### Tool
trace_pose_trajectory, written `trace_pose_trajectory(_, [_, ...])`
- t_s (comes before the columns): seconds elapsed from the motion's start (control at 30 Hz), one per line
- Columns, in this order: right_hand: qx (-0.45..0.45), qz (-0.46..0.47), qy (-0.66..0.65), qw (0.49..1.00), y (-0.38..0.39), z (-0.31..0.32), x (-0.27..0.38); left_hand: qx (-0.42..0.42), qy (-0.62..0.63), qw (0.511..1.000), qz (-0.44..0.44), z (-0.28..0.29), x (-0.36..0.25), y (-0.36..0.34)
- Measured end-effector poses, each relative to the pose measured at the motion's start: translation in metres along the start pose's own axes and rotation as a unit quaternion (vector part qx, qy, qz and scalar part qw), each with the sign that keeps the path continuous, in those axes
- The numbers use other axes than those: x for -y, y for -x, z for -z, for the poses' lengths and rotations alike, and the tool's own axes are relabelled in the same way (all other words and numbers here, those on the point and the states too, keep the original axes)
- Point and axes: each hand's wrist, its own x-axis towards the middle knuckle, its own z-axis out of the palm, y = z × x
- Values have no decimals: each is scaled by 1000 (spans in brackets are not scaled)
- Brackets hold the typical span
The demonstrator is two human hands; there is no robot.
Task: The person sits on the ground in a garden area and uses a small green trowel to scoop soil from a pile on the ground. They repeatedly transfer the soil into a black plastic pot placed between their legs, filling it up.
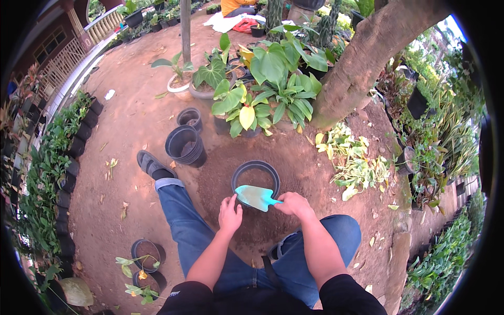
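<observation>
A turquoise hand trowel [255,197] lies level across the near part of a round black plant pot [273,176], its blade pointing left. My right hand [295,204] is closed around the trowel's handle at the pot's right side. Beside the blade's tip and the pot's near left rim is my left hand [230,215], thumb and fingers apart, holding nothing that I can see. Whether its fingertips touch the rim is hard to tell. Brown soil shows inside the pot, and the trowel hides its near part.
Stacked black pots [186,146] stand ahead on the left. Leafy potted plants [262,89] and a tree trunk [362,63] are beyond. Cut yellow-green leaves [349,163] lie on the right. Two pots with drooping plants [146,262] sit near my left leg. A person [237,7] sits far off.
</observation>
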Motion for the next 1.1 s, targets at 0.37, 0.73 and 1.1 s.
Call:
trace_pose_trajectory(0.37, [84,-15,-175,981,-15,-13,-14,-18,-24,999,19,4,-16,-8])
trace_pose_trajectory(0.73, [102,-5,-322,941,-24,-24,-23,-159,72,984,47,2,-1,-2])
trace_pose_trajectory(1.1, [-250,232,-660,670,-3,-19,-5,-127,158,964,173,-4,38,15])
